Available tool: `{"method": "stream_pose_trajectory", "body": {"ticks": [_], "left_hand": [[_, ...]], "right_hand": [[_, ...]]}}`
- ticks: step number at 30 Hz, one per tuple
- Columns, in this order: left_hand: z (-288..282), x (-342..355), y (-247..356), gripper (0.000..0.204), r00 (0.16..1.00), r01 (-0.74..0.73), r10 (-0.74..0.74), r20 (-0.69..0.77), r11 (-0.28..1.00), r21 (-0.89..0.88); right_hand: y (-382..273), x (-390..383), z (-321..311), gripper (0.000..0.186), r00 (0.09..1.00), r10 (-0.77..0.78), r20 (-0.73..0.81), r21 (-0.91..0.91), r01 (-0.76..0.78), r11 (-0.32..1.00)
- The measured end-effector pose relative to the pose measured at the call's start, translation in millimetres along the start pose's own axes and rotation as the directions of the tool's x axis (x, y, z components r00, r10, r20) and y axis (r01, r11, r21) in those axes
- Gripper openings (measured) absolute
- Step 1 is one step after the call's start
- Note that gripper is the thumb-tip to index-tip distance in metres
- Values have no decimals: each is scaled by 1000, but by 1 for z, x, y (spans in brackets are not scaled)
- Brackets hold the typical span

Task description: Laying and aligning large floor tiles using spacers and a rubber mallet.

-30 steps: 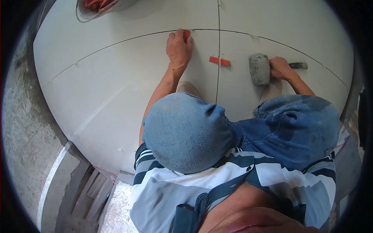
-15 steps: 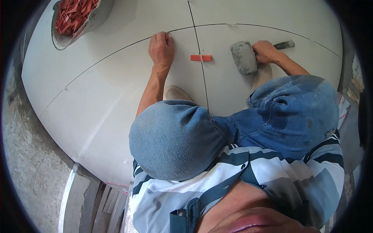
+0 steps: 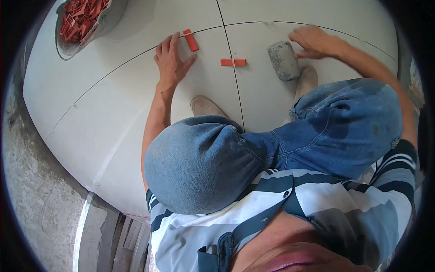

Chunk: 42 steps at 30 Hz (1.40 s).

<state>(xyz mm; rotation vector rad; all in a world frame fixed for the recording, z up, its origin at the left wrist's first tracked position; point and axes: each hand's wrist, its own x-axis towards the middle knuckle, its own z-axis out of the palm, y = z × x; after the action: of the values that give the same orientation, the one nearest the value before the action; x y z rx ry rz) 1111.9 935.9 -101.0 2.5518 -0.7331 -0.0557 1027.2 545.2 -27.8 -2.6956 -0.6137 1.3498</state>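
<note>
My left hand point(image 3: 171, 63) is open on the pale floor tile, its fingers spread. Just right of its fingertips, a red tile-levelling wedge point(image 3: 191, 41) lies across a tile joint. Another red wedge point(image 3: 227, 62) crosses the joint between my feet, with a thin pale clip through it. A rubber mallet point(image 3: 284, 61) with a grey, dirty head rests on the right tile. Over its handle side hovers my right hand point(image 3: 316, 43), slightly blurred, fingers apart and holding nothing. That hand and forearm hide the handle.
A bucket point(image 3: 118, 16) holding many red wedges point(image 3: 81, 20) stands on the tiles at the far left. My shoes point(image 3: 206, 107) and bent knees are close behind the work. Rough concrete point(image 3: 36, 167) borders the tiles on the left.
My left hand has opened and drawn left, uncovering a red wedge on the joint. My right hand has let go of the mallet and lifted off its handle.
</note>
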Motion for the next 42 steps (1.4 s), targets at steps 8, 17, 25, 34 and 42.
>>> {"method": "stream_pose_trajectory", "body": {"ticks": [8,17,25,34,42], "left_hand": [[17,11,-21,62,985,-121,118,122,993,11],[16,25,-37,64,956,-272,275,100,961,-41],[17,30,-37,58,951,-281,290,107,956,-91],[22,38,-37,47,935,-346,354,31,927,-141],[17,41,-37,37,934,-356,350,-68,921,-160]], "right_hand": [[-104,126,-35,70,763,-224,-606,-56,240,969],[-172,189,-8,81,601,209,-772,303,60,951],[-159,187,-4,68,532,195,-824,291,102,951],[-155,187,-9,38,414,144,-899,189,69,980],[-156,190,-20,21,360,86,-929,151,158,976]]}}
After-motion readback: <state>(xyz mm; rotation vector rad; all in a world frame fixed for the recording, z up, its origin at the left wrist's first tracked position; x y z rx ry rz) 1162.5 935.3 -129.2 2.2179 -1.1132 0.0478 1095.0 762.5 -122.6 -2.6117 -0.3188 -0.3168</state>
